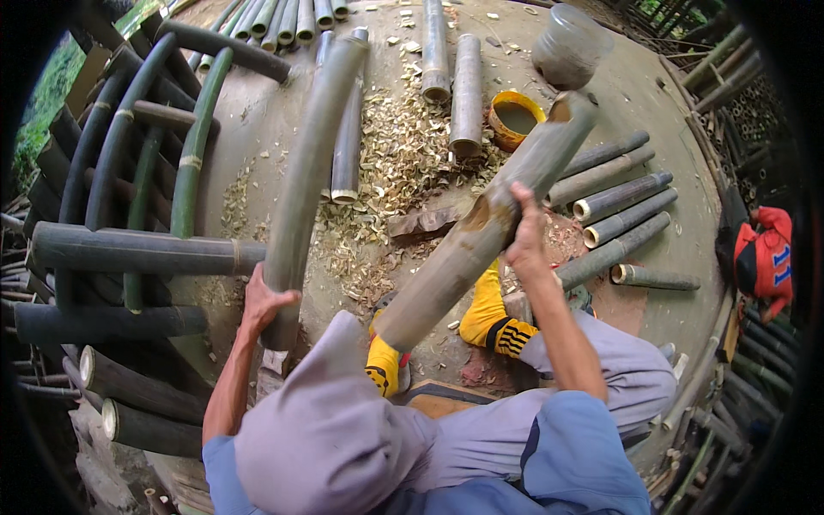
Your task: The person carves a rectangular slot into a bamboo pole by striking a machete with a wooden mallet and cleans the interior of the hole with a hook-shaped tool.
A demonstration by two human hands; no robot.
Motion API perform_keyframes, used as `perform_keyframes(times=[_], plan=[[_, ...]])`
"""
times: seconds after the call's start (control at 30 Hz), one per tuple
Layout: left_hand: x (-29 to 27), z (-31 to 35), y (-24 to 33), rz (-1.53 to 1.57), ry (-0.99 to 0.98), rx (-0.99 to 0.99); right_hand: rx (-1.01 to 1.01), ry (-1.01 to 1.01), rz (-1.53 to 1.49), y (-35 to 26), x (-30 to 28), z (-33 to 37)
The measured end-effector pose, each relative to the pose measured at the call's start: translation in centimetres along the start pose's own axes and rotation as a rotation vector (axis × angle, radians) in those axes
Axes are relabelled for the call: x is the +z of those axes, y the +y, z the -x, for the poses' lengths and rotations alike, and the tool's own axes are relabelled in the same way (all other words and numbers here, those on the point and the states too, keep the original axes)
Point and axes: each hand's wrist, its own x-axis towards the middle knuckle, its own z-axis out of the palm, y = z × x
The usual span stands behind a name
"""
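My left hand [269, 300] is closed round the lower part of a thick grey-green bamboo pole [311, 163], which stands tilted with its top leaning right. My right hand [527, 230] grips a second thick bamboo pole [436, 279] from its right side, near the middle. This pole slants from lower left to upper right. A scooped notch [487, 210] is cut in it beside my fingers, and another hollow cut shows at its upper end. Between the two poles lie wood chips [390, 154] and a rough block [421, 225] on the ground.
A bamboo frame [146, 163] stands at the left, above cut poles [150, 386]. A yellow-rimmed bucket [515, 118] and a cloudy plastic container [568, 47] sit at the back. Several short bamboo pieces [622, 197] lie at right. My yellow-socked feet are below. Red clothing [762, 257] shows far right.
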Motion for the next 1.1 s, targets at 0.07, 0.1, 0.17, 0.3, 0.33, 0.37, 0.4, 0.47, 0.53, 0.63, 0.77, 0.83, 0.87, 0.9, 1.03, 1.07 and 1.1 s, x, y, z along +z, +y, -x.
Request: perform_keyframes(times=[0.07, 0.1, 0.17, 0.3, 0.33, 0.37, 0.4, 0.47, 0.53, 0.63, 0.77, 0.83, 0.87, 0.9, 1.03, 1.07, 1.1], plan=[[-0.2, 1.1, 0.7, 0.003, -0.098, 0.058, 0.021, 0.088, 0.027, 3.0, -0.9, 1.3], [-0.8, 2.3, 1.2, -0.032, -0.131, 0.052, 0.082, 0.126, 0.047, 3.9, 0.4, 3.4], [-0.7, 2.3, 0.6, -0.062, -0.198, 0.146, 0.162, 0.176, 0.055, 5.7, 1.5, 5.3], [3.0, 1.0, 3.4, -0.178, -0.499, 0.066, 0.155, 0.339, 0.143, 12.3, -3.1, 5.3], [3.5, 0.8, 3.4, -0.190, -0.542, 0.058, 0.190, 0.277, 0.090, 12.1, -2.7, 6.5], [3.9, 0.5, 3.2, -0.202, -0.583, 0.048, 0.189, 0.332, 0.071, 12.0, -1.8, 7.6], [4.4, 0.1, 3.0, -0.211, -0.626, 0.047, 0.179, 0.389, 0.051, 11.9, -1.6, 8.2], [5.2, -1.3, -0.2, -0.318, -0.550, 0.150, 0.274, 0.387, 0.059, 12.8, -2.0, 8.4], [6.4, -1.4, 0.5, -0.324, -0.532, 0.229, 0.389, 0.405, 0.106, 13.4, -3.2, 8.6], [6.8, -2.2, 0.7, -0.358, -0.532, 0.217, 0.564, 0.407, 0.213, 14.5, -3.7, 8.7], [7.4, -2.9, -0.1, -0.364, -0.540, 0.233, 0.725, 0.247, 0.261, 16.3, -6.2, 8.2], [7.3, -3.0, 0.4, -0.368, -0.555, 0.189, 0.764, 0.190, 0.262, 15.6, -6.3, 8.1], [7.4, -3.1, 0.4, -0.369, -0.560, 0.175, 0.764, 0.185, 0.257, 15.8, -6.2, 8.2], [7.3, -3.1, 0.4, -0.373, -0.563, 0.164, 0.763, 0.179, 0.249, 15.8, -6.0, 8.3], [7.9, -4.6, 0.3, -0.295, -0.598, 0.118, 0.730, 0.120, 0.236, 14.7, -5.2, 8.7], [7.8, -5.3, 0.4, -0.279, -0.595, 0.116, 0.726, 0.123, 0.241, 15.0, -5.1, 8.7], [8.2, -5.9, 0.9, -0.258, -0.596, 0.128, 0.710, 0.134, 0.248, 15.0, -5.5, 8.3]])
